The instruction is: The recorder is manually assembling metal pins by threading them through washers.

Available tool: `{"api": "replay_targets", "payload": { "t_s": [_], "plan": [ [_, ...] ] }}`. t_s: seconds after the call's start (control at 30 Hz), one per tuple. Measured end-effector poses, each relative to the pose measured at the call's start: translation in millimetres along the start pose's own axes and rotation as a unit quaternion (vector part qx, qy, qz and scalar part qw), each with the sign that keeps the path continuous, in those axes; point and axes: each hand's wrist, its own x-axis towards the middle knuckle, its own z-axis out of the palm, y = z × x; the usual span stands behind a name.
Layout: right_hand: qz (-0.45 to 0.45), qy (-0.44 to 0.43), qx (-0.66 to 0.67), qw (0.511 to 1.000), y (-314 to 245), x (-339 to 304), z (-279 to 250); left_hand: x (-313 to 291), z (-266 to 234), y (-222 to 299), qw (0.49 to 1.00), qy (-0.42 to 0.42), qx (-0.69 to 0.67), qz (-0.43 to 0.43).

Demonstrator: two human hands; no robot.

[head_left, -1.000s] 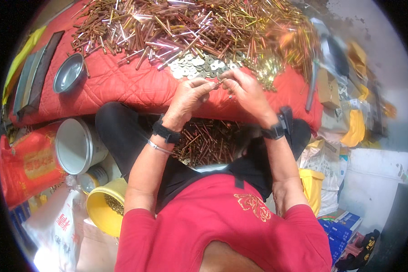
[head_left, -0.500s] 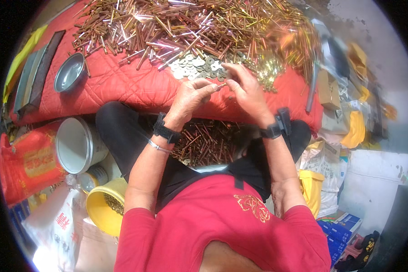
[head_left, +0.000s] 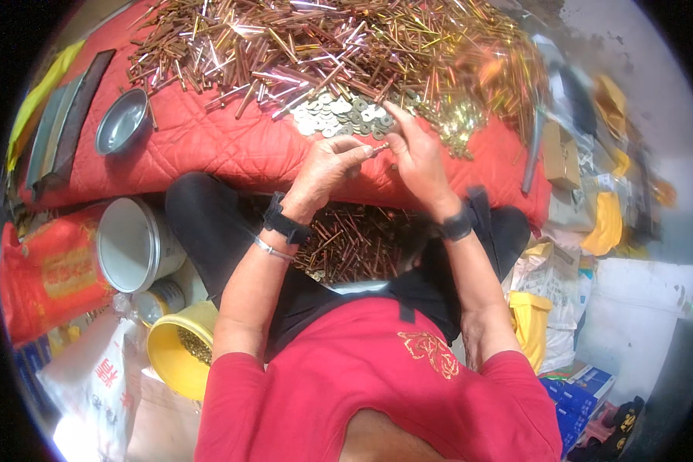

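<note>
A thin brass-coloured bolt spans the gap between my two hands, above the front edge of the red quilted cover. My left hand is closed and pinches one end between thumb and fingers. At its other end, the thumb of my right hand presses against it, with the fingers curled and a forefinger stretched toward the flat washers. Behind the washers rises a big heap of copper-coloured metal rods. Beside my right hand lies a small pile of shiny gold nuts, partly washed out by glare.
A steel bowl sits on the red quilted cover at left. Between my legs lie more bolts. At lower left stand a grey-white bucket and a yellow bucket holding small brass parts. Bags and boxes line the right.
My right hand has turned slightly and its fingers have drawn in closer around the bolt's end. My left hand has barely shifted and keeps its pinch.
</note>
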Motion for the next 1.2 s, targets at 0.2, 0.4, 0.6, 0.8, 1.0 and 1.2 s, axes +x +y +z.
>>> {"api": "replay_targets", "payload": {
  "t_s": [0.2, 0.4, 0.6, 0.8, 1.0, 1.2],
  "plan": [
    [-0.031, 0.012, -0.004, 0.999, -0.2, 0.5, 4.7, -2.2, 0.5, -2.2, 1.000, -0.004, -0.001, -0.010],
    [0.049, -0.034, 0.067, 0.996, -5.2, 4.3, 4.7, -2.9, 2.7, 1.9, 0.999, -0.027, -0.017, -0.038],
    [-0.005, -0.035, 0.038, 0.999, -1.9, 0.1, -0.3, -2.8, -0.9, 4.7, 1.000, -0.017, -0.003, -0.025],
    [-0.100, 0.033, 0.031, 0.994, -2.0, 0.4, 5.7, 2.4, -9.0, 2.2, 0.999, -0.011, 0.003, -0.047],
    [-0.069, 0.040, -0.026, 0.996, 0.2, 1.2, -2.1, 1.0, -4.1, 8.6, 0.997, -0.023, -0.040, -0.068],
    [0.063, -0.252, 0.221, 0.940, 15.3, -0.3, -27.4, -0.5, -9.6, 7.1, 0.994, -0.081, 0.077, 0.000]
  ]
}}
